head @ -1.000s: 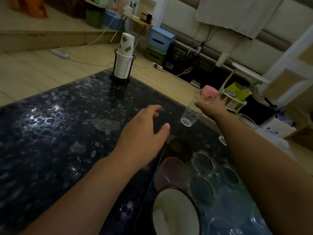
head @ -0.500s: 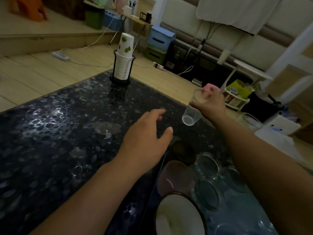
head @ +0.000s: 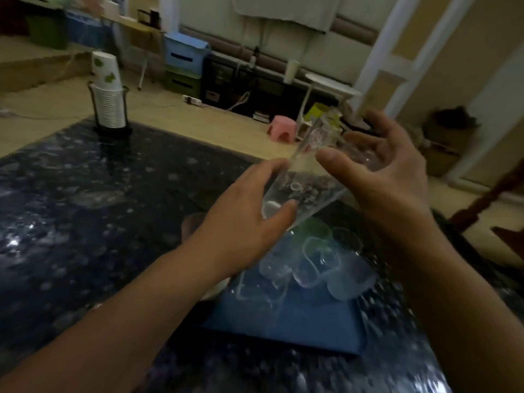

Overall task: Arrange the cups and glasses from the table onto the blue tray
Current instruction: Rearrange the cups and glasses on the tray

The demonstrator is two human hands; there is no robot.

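Note:
A clear glass [head: 304, 177] hangs tilted in the air above the blue tray [head: 286, 324], its base toward me. My left hand [head: 243, 219] pinches the base between thumb and forefinger. My right hand [head: 388, 168] is cupped round the upper part, with the thumb on the near side and the fingers behind. Several clear glasses [head: 309, 268] and a frosted cup [head: 351, 279] stand on the far part of the tray. The picture is motion-blurred.
The tray lies on a dark speckled table [head: 85, 222]. A stack of paper cups in a black holder [head: 109, 92] stands at the far left corner. Beyond the table edge are a pink stool [head: 282, 131], storage boxes and a small white side table.
My right hand lifted the glass off the table's far right edge and brought it over the tray. My left hand rose to take its base. The camera swung toward the tray.

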